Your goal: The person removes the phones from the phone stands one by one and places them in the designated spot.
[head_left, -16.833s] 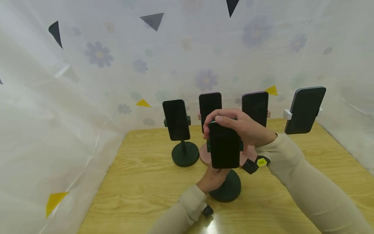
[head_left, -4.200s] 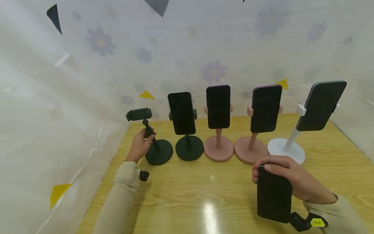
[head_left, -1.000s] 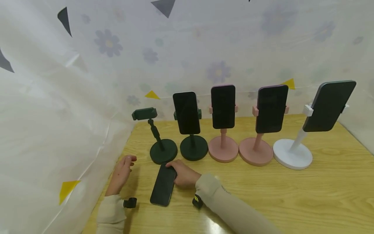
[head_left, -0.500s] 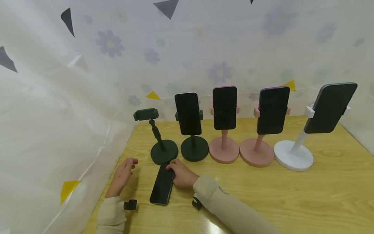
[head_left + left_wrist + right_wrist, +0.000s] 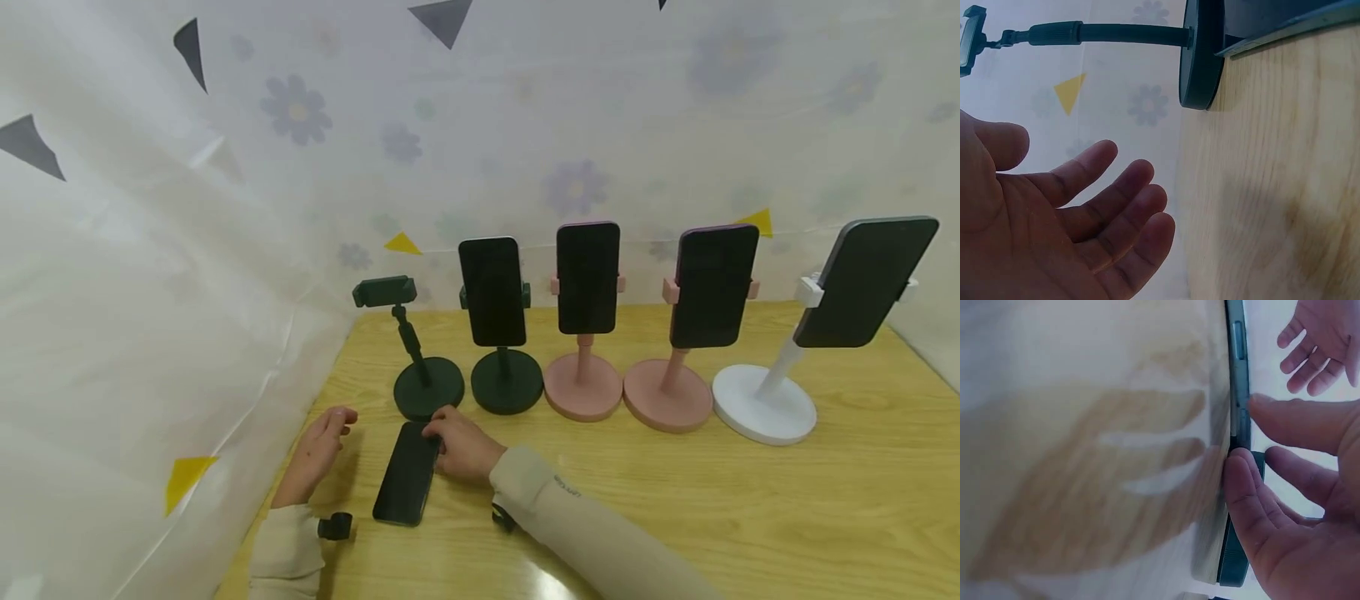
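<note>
A dark smartphone [image 5: 407, 473] lies flat, screen up, on the wooden table in the head view, just in front of the leftmost green phone stand [image 5: 429, 388]. My right hand [image 5: 467, 448] holds its far right corner. In the right wrist view, the thumb [image 5: 1304, 422] is at the phone's edge [image 5: 1239, 369] and the fingers curl at its far end, partly hiding it. My left hand [image 5: 315, 454] hovers left of the phone, palm inward, its fingers [image 5: 1138, 219] loosely bent around nothing. The green stand's clamp [image 5: 385, 291] bears no phone.
To the right stand another green stand [image 5: 507, 382] with a phone [image 5: 493, 292], two pink stands [image 5: 583, 387] with phones [image 5: 588, 277], and a white stand [image 5: 765, 406] with a tilted phone [image 5: 866, 283]. A patterned sheet [image 5: 525, 108] hangs behind and at the left.
Earlier, the right hand held the phone upright and the left gripped the leftmost stand's stem. Now the phone lies flat; over the last second it slid slightly left with the right hand.
</note>
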A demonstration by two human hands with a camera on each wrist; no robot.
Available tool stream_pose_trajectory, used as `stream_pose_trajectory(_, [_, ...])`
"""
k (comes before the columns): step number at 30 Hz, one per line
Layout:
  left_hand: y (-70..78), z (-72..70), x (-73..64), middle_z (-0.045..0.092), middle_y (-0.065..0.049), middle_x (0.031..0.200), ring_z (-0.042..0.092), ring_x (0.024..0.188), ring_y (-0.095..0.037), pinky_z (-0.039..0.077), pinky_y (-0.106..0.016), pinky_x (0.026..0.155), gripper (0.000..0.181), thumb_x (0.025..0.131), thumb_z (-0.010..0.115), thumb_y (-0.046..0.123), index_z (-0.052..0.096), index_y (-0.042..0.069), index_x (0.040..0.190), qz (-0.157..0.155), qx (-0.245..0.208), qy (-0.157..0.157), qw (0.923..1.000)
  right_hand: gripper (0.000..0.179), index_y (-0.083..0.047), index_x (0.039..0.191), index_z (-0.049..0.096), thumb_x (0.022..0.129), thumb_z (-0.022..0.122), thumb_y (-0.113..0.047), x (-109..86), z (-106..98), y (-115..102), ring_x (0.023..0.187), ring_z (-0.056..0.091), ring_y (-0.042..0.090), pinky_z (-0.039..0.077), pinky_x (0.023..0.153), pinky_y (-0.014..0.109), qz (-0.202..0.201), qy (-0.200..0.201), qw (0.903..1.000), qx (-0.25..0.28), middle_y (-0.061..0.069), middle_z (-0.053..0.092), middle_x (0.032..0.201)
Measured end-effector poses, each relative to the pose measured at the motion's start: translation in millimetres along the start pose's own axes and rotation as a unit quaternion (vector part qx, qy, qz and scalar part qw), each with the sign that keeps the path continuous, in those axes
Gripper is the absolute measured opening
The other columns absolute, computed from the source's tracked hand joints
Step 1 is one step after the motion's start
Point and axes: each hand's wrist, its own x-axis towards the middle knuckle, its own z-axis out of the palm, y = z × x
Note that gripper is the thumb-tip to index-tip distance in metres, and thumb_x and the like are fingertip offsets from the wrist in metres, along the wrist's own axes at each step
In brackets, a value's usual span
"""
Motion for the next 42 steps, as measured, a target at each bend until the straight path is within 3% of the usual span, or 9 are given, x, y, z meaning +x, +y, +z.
stream_pose_trajectory(7, [0.1, -1.4, -1.9, 0.05, -0.022, 0.14, 0.048, 0.126, -0.035, 0.044, -0.047, 0.101, 0.056, 0.11, 0.02, 0.041, 0.048, 0.0, 0.136, -0.01, 0.002, 0.01, 0.9999, 0.044, -0.013, 0.134, 0.057, 0.091, 0.065, -0.006, -0.8, 2, 0, 0.085, 0.05, 0.004, 0.045, 0.078, 0.02, 0.002, -0.003, 0.9996, 0.027, 0.008, 0.046, 0.13])
stream_pose_trajectory(15, [2.0, 2.3, 1.2, 0.052, -0.023, 0.138, 0.049, 0.124, -0.034, 0.045, -0.044, 0.098, 0.054, 0.11, 0.021, 0.039, 0.049, -0.001, 0.133, -0.005, -0.001, 0.008, 1.0, 0.046, -0.009, 0.135, 0.057, 0.09, 0.063, -0.005, -4.7, 0, -3, 0.087, 0.046, 0.006, 0.043, 0.078, 0.018, -0.004, -0.019, 0.9998, -0.009, 0.008, 0.044, 0.131])
stream_pose_trajectory(21, [7.6, 5.2, 1.4, 0.051, -0.024, 0.138, 0.049, 0.125, -0.036, 0.045, -0.049, 0.101, 0.055, 0.11, 0.021, 0.038, 0.049, -0.002, 0.134, -0.002, 0.0, 0.005, 1.0, 0.048, -0.011, 0.138, 0.054, 0.092, 0.069, -0.015, -9.5, -7, -2, 0.091, 0.049, 0.006, 0.045, 0.08, 0.019, 0.017, -0.037, 0.9986, 0.032, 0.006, 0.044, 0.13])
stream_pose_trajectory(26, [16.9, 8.1, 0.2, 0.052, -0.021, 0.14, 0.049, 0.127, -0.035, 0.044, -0.052, 0.104, 0.055, 0.109, 0.024, 0.042, 0.05, 0.0, 0.134, 0.013, 0.011, 0.005, 0.9998, 0.048, -0.013, 0.138, 0.054, 0.093, 0.069, -0.021, -18.3, -12, 5, 0.097, 0.054, 0.008, 0.048, 0.085, 0.022, 0.007, -0.04, 0.9975, 0.058, 0.006, 0.049, 0.127])
stream_pose_trajectory(36, [52.3, 21.0, 0.9, 0.061, -0.016, 0.131, 0.058, 0.119, -0.031, 0.049, -0.045, 0.095, 0.043, 0.108, 0.036, 0.039, 0.058, 0.007, 0.128, 0.108, 0.038, 0.025, 0.9931, 0.045, -0.011, 0.138, 0.055, 0.096, 0.065, -0.025, -69.7, -53, 18, 0.113, 0.062, 0.02, 0.052, 0.095, 0.032, -0.003, -0.034, 0.9935, 0.108, 0.009, 0.054, 0.137])
stream_pose_trajectory(42, [72.2, 30.6, 5.7, 0.062, -0.014, 0.129, 0.058, 0.118, -0.029, 0.049, -0.044, 0.094, 0.044, 0.108, 0.037, 0.041, 0.059, 0.009, 0.128, 0.132, 0.022, -0.006, 0.9909, 0.043, -0.011, 0.139, 0.053, 0.099, 0.061, -0.024, -106.1, -88, 15, 0.116, 0.06, 0.025, 0.054, 0.092, 0.033, -0.012, -0.016, 0.9931, 0.116, 0.01, 0.052, 0.138])
